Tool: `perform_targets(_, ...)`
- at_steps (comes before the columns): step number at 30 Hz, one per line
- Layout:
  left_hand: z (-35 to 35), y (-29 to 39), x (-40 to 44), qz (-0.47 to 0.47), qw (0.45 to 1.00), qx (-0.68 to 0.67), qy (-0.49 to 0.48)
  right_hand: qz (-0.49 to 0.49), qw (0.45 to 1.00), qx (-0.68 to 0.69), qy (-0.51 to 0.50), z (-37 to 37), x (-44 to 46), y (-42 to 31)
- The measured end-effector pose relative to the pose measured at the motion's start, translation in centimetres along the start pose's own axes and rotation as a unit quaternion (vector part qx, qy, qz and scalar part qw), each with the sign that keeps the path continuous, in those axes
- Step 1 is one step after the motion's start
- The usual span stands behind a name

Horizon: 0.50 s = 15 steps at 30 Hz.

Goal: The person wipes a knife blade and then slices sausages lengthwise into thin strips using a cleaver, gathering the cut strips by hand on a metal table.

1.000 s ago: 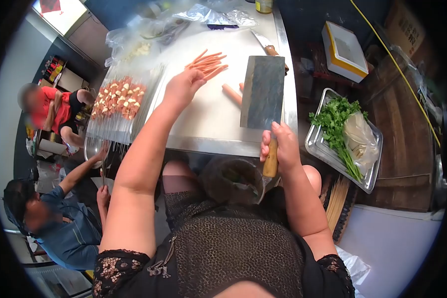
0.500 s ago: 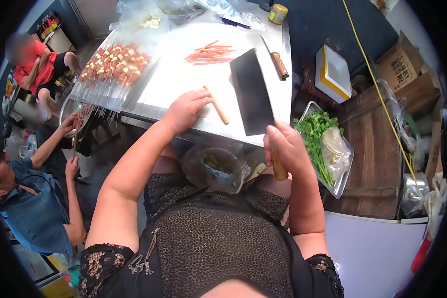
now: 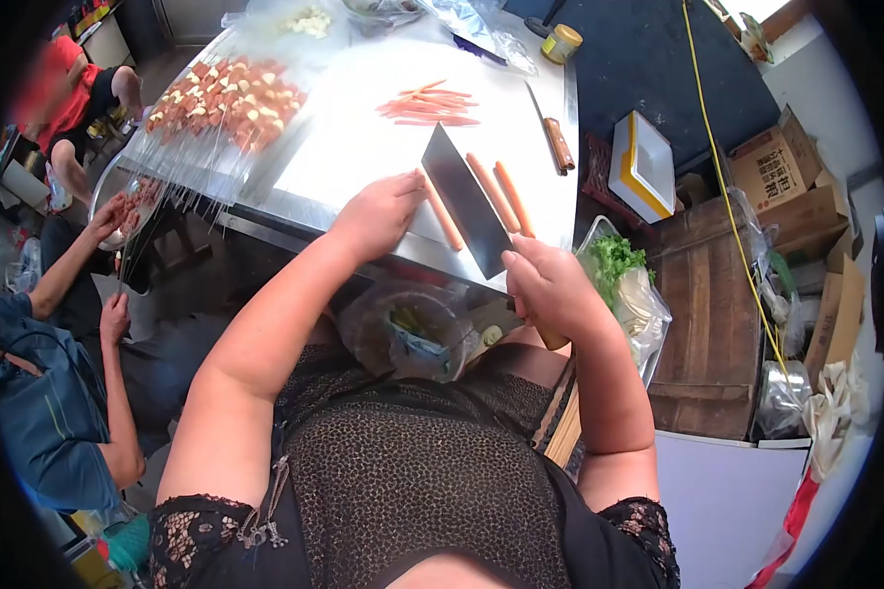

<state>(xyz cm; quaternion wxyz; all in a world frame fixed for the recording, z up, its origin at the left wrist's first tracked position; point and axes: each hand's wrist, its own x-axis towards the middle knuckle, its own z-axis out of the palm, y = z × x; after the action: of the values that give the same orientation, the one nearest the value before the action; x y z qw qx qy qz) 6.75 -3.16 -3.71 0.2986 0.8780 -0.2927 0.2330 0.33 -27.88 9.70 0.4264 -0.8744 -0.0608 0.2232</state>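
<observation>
My right hand [image 3: 552, 290] is wrapped round the handle of a cleaver [image 3: 465, 204]. Its broad dark blade is tilted steeply over the metal table [image 3: 334, 137]. My left hand [image 3: 381, 216] rests at the table's front edge, fingertips pressed on the upper end of a long pinkish sausage [image 3: 445, 218]. This sausage lies just left of the blade. Two more whole sausages [image 3: 515, 199] lie right of the blade, partly hidden behind it. Farther back is a small pile of thin sausage strips [image 3: 430, 104].
Many skewers of reddish and pale chunks [image 3: 231, 103] cover the table's left. A wooden-handled knife [image 3: 558, 144] lies at the right edge, near a jar [image 3: 561, 44]. Leafy greens [image 3: 614, 265] sit in a tray. Another person's hands [image 3: 115, 312] hold skewers at left.
The cleaver has turned more edge-on and shifted left toward the sausage under my left hand. Two sausages once hidden behind the blade now show. The view has shifted slightly.
</observation>
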Motion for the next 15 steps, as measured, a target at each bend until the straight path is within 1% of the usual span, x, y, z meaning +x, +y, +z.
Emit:
perform_targets(3, 0.0, 0.0, -0.1, -0.011, 1.0, 0.009, -0.013, 0.004, 1.0, 0.008, -0.01, 0.3, 0.3, 0.0)
perform_targets(9, -0.1, 0.2, 0.0, -0.014, 1.0, 0.0, -0.009, 0.012, 1.0, 0.008, -0.01, 0.8, 0.3, -0.6)
perform_targets(13, -0.2, 0.1, 0.0, -0.025, 0.999, 0.005, -0.025, 0.005, 1.0, -0.01, 0.004, 1.0, 0.0, -1.1)
perform_targets(15, -0.1, 0.2, -0.1, -0.014, 0.999, 0.022, -0.022, 0.01, 1.0, -0.007, 0.013, 1.1, -0.1, -1.1)
